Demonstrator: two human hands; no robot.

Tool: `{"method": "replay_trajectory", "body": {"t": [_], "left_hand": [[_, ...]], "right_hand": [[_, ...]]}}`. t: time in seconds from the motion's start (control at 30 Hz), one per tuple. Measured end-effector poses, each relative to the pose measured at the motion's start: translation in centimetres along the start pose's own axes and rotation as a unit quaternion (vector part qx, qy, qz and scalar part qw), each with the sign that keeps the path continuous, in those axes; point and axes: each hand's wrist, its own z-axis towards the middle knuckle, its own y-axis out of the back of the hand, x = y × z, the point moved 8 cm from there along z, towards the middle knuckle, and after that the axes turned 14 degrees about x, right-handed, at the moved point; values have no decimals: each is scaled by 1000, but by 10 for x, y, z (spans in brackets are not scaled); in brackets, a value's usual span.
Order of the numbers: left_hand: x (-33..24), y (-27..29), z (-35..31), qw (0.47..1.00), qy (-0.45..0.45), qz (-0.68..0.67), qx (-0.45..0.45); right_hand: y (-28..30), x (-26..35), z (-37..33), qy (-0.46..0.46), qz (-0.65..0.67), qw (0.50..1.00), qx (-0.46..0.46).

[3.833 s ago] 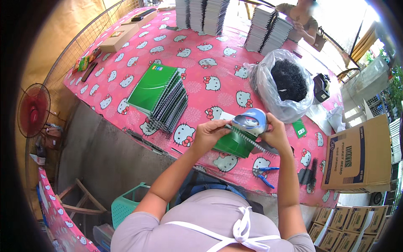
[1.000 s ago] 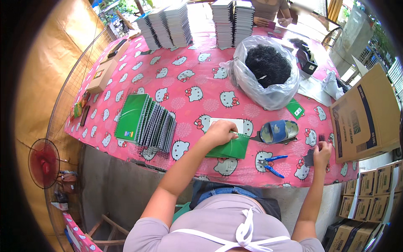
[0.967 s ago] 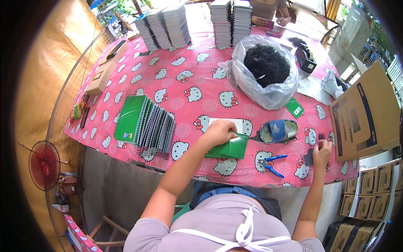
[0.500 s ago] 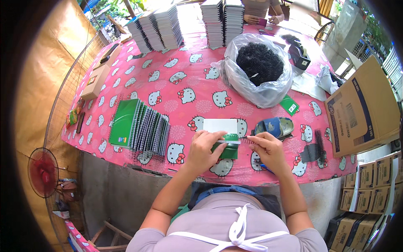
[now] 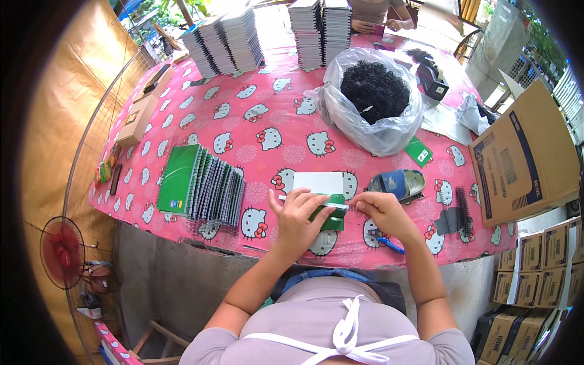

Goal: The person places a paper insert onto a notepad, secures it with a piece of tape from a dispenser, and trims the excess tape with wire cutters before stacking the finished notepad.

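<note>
On the table before me lies a small green notebook [image 5: 331, 221], its punched spine edge raised. My left hand [image 5: 298, 218] grips it from the left, with thumb and fingers at the spine and one finger lifted aside. At the spine's right end my right hand [image 5: 384, 213] pinches the end of a thin wire coil [image 5: 351, 207], mostly hidden by the fingers. Just beyond the notebook is a white sheet or card [image 5: 318, 182]. Blue-handled pliers [image 5: 390, 244] lie below my right hand. A blue patterned slipper [image 5: 396, 184] rests beyond it.
A row of green spiral notebooks [image 5: 179, 182] stands left. A plastic bag [image 5: 380, 143] of black coils sits beyond, with notebook stacks [image 5: 240, 42] at the back. A cardboard box [image 5: 526, 158] and loose coils [image 5: 463, 210] are right. Another person's hands [image 5: 365, 27] show across the table.
My left hand's fingers have spread and shifted slightly over the notebook. My right hand has moved a little left toward the spine, its wrist turned, uncovering more of the pliers.
</note>
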Motion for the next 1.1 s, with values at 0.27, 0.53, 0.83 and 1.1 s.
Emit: {"method": "replay_trajectory", "body": {"t": [0.27,0.53,0.83,1.1], "left_hand": [[9,-1,-3,998,9,-62,20],[13,1,-1,996,23,-80,31],[12,0,-3,997,6,-66,33],[14,-5,-3,996,5,-86,37]], "right_hand": [[-12,40,-5,65,-265,958,-93],[-20,53,-3,62,-326,933,-138],[-30,50,0,61,-337,933,-107],[-29,52,-3,78,-316,929,-174]]}}
